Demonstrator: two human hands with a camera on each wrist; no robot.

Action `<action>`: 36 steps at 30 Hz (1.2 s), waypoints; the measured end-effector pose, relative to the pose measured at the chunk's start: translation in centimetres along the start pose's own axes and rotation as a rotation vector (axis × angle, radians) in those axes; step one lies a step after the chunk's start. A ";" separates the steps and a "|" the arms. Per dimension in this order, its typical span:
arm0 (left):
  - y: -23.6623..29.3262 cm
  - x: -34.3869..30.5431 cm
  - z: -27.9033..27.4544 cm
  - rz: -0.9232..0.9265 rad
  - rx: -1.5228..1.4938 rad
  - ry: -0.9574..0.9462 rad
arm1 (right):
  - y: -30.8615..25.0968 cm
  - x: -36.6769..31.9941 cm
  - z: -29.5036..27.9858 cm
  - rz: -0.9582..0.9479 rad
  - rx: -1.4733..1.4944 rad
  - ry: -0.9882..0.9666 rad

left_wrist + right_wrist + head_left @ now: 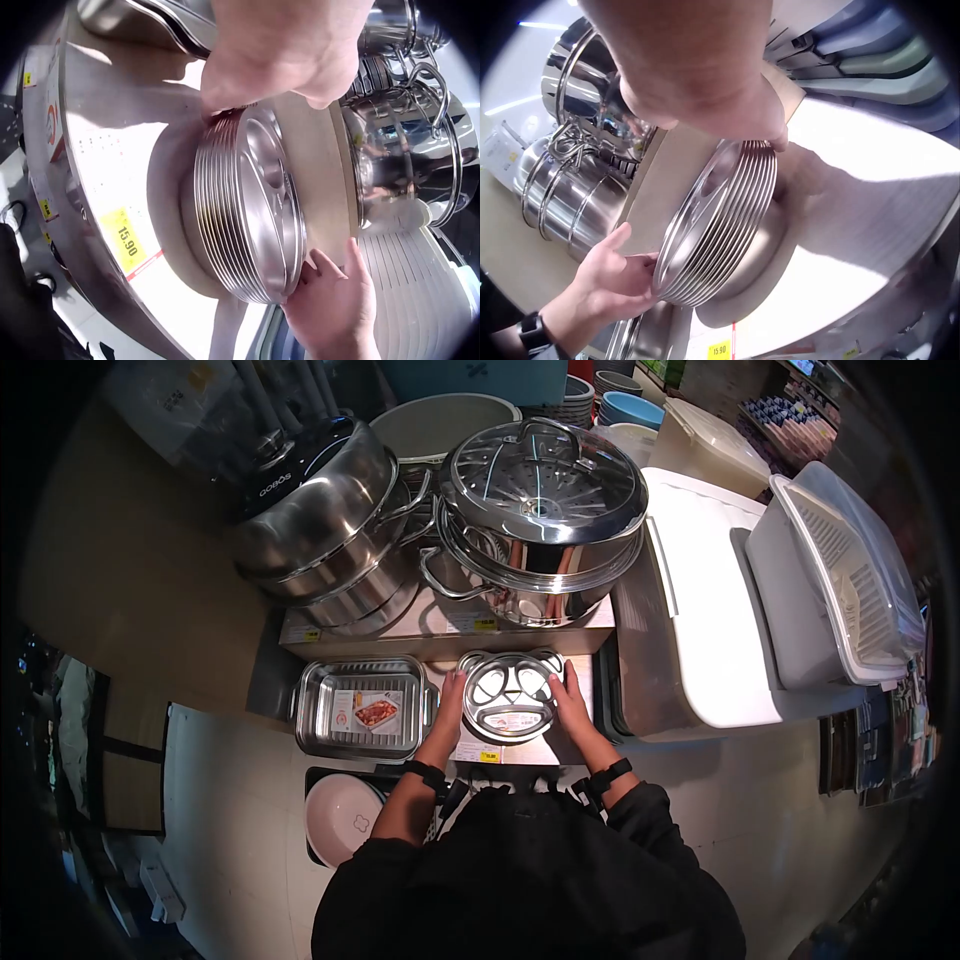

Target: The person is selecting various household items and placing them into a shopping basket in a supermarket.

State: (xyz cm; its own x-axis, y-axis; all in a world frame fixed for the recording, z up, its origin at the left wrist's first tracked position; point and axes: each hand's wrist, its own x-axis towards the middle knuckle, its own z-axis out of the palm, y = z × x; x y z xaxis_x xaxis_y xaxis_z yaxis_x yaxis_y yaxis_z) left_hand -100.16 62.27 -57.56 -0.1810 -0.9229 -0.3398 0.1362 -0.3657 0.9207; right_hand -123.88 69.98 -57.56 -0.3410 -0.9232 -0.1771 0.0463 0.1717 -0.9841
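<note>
A stack of round steel divided plates [511,698], with two ear-like tabs at the back, sits on the low shelf. Its top plate has several compartments and a printed label. My left hand [451,705] is at the left side of the stack, thumb raised and fingers at the rims, as the right wrist view shows. On the opposite side my right hand [571,708] has its fairly straight fingers against the rims. In the left wrist view the right fingertips reach the edge of the stack [225,217]. Each wrist hides part of its own hand's fingers.
Steel roasting trays [362,710] lie to the left. Behind, on a raised step, stand a glass-lidded steamer pot [545,575] and another steel pot [330,520]. White plastic bins [715,600] border the right. A pink basin [340,820] sits lower left. Price tags line the shelf edge.
</note>
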 end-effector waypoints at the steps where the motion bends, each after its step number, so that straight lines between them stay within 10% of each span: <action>1: -0.3 -0.1 0.1 -0.019 -0.110 -0.029 | -0.2 0.0 0.2 0.009 0.051 0.000; 23: -1.1 -0.1 -0.3 -0.082 0.012 -0.227 | -1.4 -1.0 0.0 0.158 0.128 -0.055; 29: 2.9 -8.3 -1.8 0.149 0.308 -0.008 | -1.7 -4.3 -2.2 -0.179 -0.181 0.140; 36: 1.9 -19.6 -7.5 0.161 0.603 0.397 | -5.6 -7.6 -1.0 -0.494 -0.290 -0.101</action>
State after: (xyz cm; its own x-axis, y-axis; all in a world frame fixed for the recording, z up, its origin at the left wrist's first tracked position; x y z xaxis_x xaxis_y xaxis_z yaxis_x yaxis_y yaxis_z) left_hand -89.08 78.76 -50.55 0.1778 -0.9754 -0.1306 -0.4479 -0.1984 0.8718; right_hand -122.47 76.35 -50.70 -0.1650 -0.9434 0.2878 -0.3593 -0.2143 -0.9083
